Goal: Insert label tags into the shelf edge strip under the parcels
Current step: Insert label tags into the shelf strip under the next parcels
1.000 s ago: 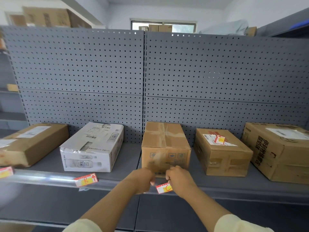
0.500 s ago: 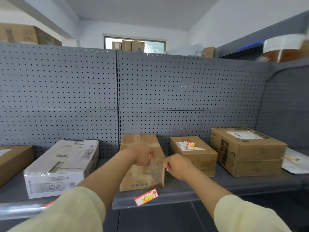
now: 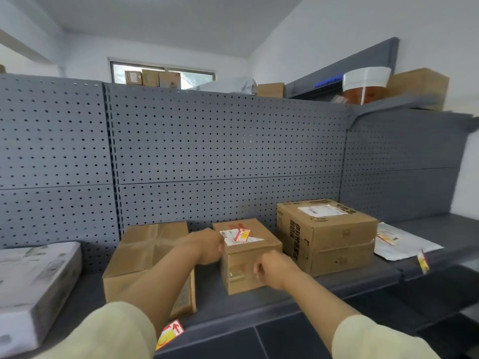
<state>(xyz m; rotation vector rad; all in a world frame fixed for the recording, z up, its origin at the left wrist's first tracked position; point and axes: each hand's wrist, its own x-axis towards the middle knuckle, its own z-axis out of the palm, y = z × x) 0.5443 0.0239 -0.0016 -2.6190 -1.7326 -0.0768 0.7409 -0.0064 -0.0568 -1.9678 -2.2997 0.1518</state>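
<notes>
1. Cream sleeves at the bottom corners, both forearms reaching up over the shelf.
2. Label tag (image 3: 169, 334), red/yellow, sits tilted in the shelf edge strip (image 3: 259, 320), below the taped brown box (image 3: 150, 260) and partly hidden by the left sleeve. It is well below both hands.
3. Right hand (image 3: 272, 270): fingers curled, in front of the small box (image 3: 248, 257)'s front face. Can't tell if it holds anything.
4. Left hand (image 3: 207, 246): curled at the small box's top left corner, grip not visible. A second tag (image 3: 242, 235) lies on the box top just right of it.
5. White pack (image 3: 33, 288) far left, large box (image 3: 326, 237) right of the small box.
6. White mailer (image 3: 404, 242) far right, with a third tag (image 3: 423, 263) at the edge below it.
7. Grey pegboard (image 3: 233, 151) behind.
</notes>
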